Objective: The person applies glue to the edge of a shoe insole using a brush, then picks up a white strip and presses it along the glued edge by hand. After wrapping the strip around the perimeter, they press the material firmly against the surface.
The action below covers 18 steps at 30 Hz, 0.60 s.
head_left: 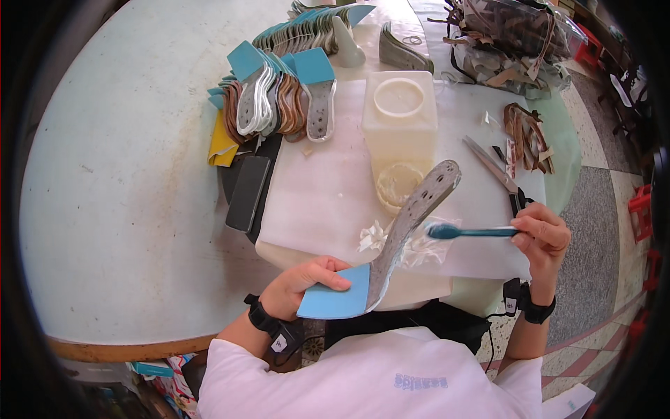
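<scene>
My left hand grips a grey shoe insole by its light blue end, thumb on top. The insole's dotted grey part slants up and away to the right. My right hand pinches the handle of a teal toothbrush. Its whitish, blurred head is close to the insole's right edge; whether they touch I cannot tell. Beyond the insole sits a small round tub with a pale, crusted rim, partly hidden by the insole's tip. Crumpled white scraps lie beneath the insole.
Behind the tub stands a translucent square container. Scissors and brown strips lie on the right. At the back left are stacked insoles, a dark phone and a yellow piece. A bag of scraps rests far right.
</scene>
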{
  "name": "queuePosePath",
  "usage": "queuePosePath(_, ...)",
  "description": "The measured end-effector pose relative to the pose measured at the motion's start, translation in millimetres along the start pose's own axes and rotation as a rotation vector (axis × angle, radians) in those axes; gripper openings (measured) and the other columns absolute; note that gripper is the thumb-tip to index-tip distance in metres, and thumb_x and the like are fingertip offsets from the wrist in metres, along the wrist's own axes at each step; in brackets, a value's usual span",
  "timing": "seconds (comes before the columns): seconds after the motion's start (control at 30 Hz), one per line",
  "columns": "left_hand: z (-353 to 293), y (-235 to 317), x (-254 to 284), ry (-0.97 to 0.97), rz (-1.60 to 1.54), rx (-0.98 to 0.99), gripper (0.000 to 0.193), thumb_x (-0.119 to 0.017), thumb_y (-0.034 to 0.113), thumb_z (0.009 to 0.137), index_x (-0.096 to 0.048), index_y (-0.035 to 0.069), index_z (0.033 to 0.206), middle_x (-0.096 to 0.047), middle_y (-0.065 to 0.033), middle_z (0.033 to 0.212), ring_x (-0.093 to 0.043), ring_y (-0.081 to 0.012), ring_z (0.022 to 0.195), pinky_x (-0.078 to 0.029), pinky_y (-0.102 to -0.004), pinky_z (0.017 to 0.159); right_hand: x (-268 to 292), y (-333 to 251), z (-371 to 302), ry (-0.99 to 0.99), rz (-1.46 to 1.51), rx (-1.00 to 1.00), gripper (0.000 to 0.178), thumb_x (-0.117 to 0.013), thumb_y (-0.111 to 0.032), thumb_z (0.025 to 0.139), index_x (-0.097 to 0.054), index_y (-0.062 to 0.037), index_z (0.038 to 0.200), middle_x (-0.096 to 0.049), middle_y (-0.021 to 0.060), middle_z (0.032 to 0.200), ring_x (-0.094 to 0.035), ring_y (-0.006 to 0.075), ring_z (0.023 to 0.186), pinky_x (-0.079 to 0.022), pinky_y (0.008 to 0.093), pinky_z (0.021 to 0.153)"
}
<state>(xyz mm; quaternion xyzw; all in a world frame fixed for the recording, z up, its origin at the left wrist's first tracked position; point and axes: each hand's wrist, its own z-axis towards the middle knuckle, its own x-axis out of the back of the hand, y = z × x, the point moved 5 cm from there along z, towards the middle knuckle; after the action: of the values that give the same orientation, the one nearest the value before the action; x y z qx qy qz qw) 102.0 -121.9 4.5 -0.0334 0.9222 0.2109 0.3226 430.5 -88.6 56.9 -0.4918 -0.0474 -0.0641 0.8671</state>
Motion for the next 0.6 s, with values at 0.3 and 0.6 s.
queuePosePath(0.3, -3.5, 1.2, 8.3, 0.000, 0.038, 0.037, 0.041, -0.068, 0.006, 0.071, -0.055, -0.012, 0.106, -0.065, -0.0124, 0.089, -0.065, -0.0146, 0.071, -0.053, -0.0221, 0.065, 2.5, 1.1, 7.4, -0.038, -0.066, 0.022, 0.021, -0.071, 0.003, 0.062, -0.067, 0.0035, 0.083, -0.059, 0.0084, 0.075, -0.051, 0.0133, 0.065, -0.037, 0.0234, 0.056)
queuePosePath(0.6, -2.7, 3.0, 13.1, 0.010, 0.066, 0.029, 0.039, -0.068, 0.005, 0.071, -0.056, -0.012, 0.104, -0.066, -0.0132, 0.087, -0.065, -0.0152, 0.069, -0.053, -0.0229, 0.066, -6.2, -3.5, 5.9, -0.080, -0.064, 0.063, 0.021, -0.071, 0.001, 0.063, -0.067, 0.0037, 0.083, -0.060, 0.0098, 0.076, -0.051, 0.0148, 0.064, -0.037, 0.0244, 0.055)
